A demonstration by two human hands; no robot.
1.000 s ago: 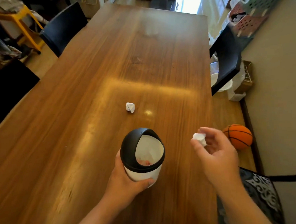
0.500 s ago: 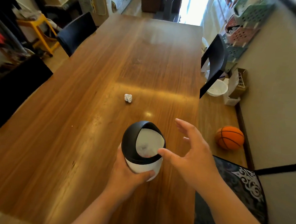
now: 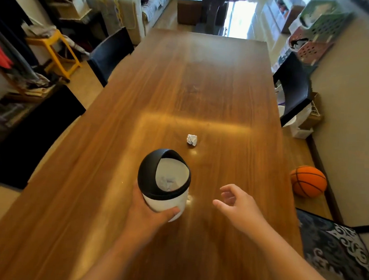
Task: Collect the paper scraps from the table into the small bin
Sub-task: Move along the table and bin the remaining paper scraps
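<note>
A small white bin (image 3: 165,201) with a black domed lid stands on the long wooden table (image 3: 203,87), its mouth turned toward me. Crumpled paper (image 3: 166,181) lies inside it. My left hand (image 3: 147,215) wraps around the bin's lower wall. My right hand (image 3: 238,204) hovers just right of the bin, fingers spread, holding nothing. One crumpled white paper scrap (image 3: 191,139) sits on the table a short way beyond the bin.
A dark chair (image 3: 111,54) stands at the table's left side and another (image 3: 293,87) at its right. An orange basketball (image 3: 308,184) lies on the floor to the right. A patterned cushion (image 3: 334,250) is at the near right.
My right hand carried a scrap to the bin's mouth, let it go inside, and has drawn back to the right, empty. The view has tilted up.
</note>
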